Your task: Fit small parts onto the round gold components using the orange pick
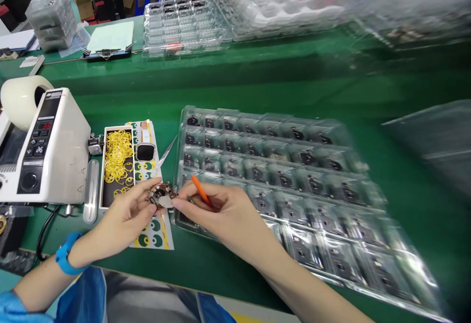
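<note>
Component point(158, 194) sits pinched in the worker's left hand point(125, 216); at its three o'clock, the right hand point(230, 212) is curled round an orange tool point(200, 190). A clear tray point(243, 139) spreads beyond; yellow rings point(117, 156) heap at ten o'clock.

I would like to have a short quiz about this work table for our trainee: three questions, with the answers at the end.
1. Which hand holds the orange tool: A, left; B, right; C, neither?
2. True or false: the yellow rings lie in the clear tray.
3. What does the left hand hold?

Key:
1. B, the right hand.
2. False; they lie in the shallow box.
3. A small copper-and-black part.
</note>
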